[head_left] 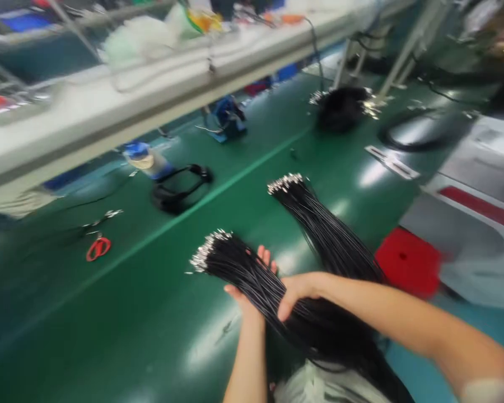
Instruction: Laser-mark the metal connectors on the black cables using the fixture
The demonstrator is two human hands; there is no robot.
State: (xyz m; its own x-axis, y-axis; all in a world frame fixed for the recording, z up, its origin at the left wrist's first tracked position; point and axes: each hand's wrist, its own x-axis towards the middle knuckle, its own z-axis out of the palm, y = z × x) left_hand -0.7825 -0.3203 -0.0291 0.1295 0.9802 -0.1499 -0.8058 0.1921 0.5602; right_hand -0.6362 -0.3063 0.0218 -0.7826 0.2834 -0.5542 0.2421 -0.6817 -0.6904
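Note:
A thick bundle of black cables with silvery ends pointing to the upper left lies across my left hand, whose fingers curl up around its far side. Over the top of the same bundle, my right hand is wrapped, thumb toward me. A second bundle of black cables with silvery tips rests on the green table, just beyond my right forearm. The cables trail down toward my lap at the lower right.
Red-handled scissors and a black cable coil are at the left. A raised white shelf crosses the back. A red stool stands right, below a grey machine. Another black bundle sits farther back.

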